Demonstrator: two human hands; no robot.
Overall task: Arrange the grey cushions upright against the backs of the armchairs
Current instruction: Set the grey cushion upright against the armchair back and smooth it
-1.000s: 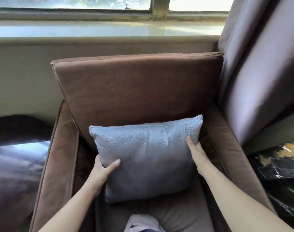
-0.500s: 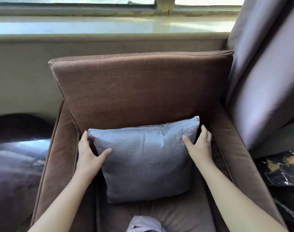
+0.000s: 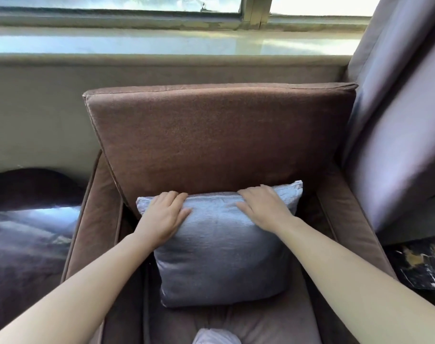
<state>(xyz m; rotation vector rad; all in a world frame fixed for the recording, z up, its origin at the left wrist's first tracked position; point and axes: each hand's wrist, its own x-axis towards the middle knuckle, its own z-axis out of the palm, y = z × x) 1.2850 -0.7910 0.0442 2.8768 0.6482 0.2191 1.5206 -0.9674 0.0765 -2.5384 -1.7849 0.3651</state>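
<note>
The cushion [image 3: 221, 252] stands on the seat [image 3: 261, 324] of the armchair [image 3: 219, 135], its top edge touching the backrest and running left to right under your palms. Your left hand [image 3: 165, 214] lies on the top left corner, your right hand [image 3: 263, 207] nearer the top right; both sets of fingers [image 3: 173, 196] are flat and slightly spread, gripping nothing. The base sits forward of the backrest (it leans). Both armrests stand clear. A pale cloth [image 3: 215, 337] lies at the front.
</note>
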